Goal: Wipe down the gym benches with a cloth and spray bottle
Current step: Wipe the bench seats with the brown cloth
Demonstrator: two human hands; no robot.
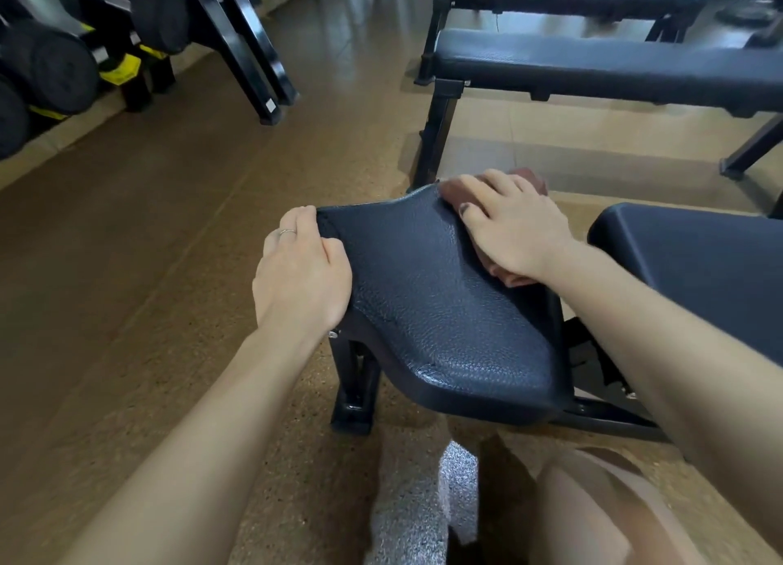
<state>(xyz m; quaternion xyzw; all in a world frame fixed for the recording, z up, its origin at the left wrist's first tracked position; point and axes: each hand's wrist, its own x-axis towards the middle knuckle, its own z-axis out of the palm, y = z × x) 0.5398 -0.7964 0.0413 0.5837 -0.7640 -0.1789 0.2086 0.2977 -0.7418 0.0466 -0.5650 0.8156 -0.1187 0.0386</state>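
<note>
Bench seat pad (pixel 432 306), black and pebbled, sits in the near middle of my view, and it is the one pad I have both hands on. Going from the left: a dumbbell rack (pixel 140 62) runs along the far left wall, with several black rubber dumbbells (pixel 63 79) on it; I cannot count them exactly, since some are cut off by the frame edge. Two slanted black frame legs (pixel 250 56) stand on the brown floor (pixel 148 208) just right of the rack.

My left hand (pixel 301 276) grips the left edge of the seat pad, fingers curled over the rim, thumb lying on top. One thin ring (pixel 287 232) shows on a finger of that hand.

My right hand (pixel 512 230) lies flat, fingers spread, pressing one reddish-brown cloth (pixel 500 268) onto the far right corner of the seat pad. The cloth peeks out past the fingertips and under the wrist.

Right of the seat, the second pad of the same bench (pixel 699 259) shows, apart from the seat by a gap. Two more flat benches (pixel 614 69) stand far right, one behind the other. My knee (pixel 601 518) sits in the near right corner.
</note>
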